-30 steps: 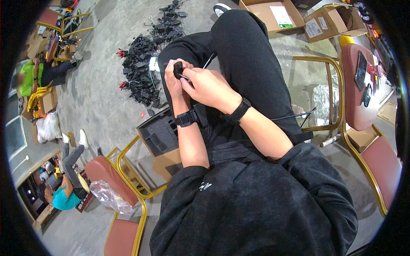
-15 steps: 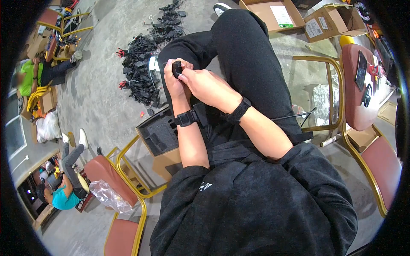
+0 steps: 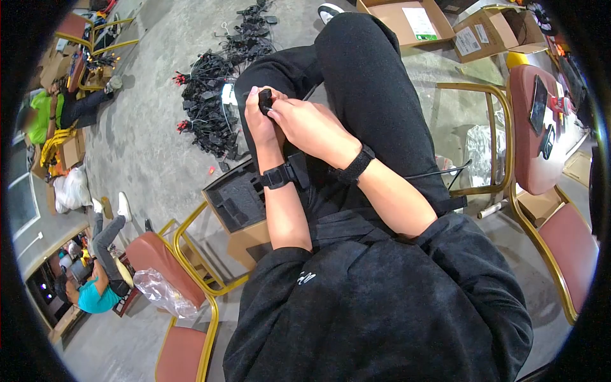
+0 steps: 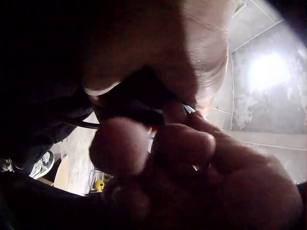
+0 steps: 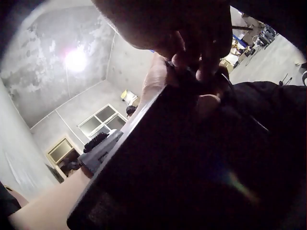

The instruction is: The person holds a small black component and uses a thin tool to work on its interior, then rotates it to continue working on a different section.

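Observation:
In the head view a small black object (image 3: 265, 100) sits between the two hands, above the person's lap. The left hand (image 3: 259, 124) grips it with curled fingers. From the right, the right hand (image 3: 313, 128) pinches at the object's lower side, its fingertips against the left hand. A thin dark cable (image 4: 79, 123) runs out by the fingers in the left wrist view, where the hand is in deep shadow. The right wrist view shows the fingers close together; a large dark shape covers much of that view.
Black cabled devices (image 3: 213, 108) lie heaped on the floor beyond the left hand. An open box with dark foam (image 3: 235, 200) is beside the left forearm. Chairs (image 3: 534, 134) stand on both sides, cardboard boxes (image 3: 439, 19) at the top, and two people are at the left.
The thin cable seen near the right fingertips a second ago no longer shows there. The black object has turned slightly in the hands; both arms have stayed nearly in place.

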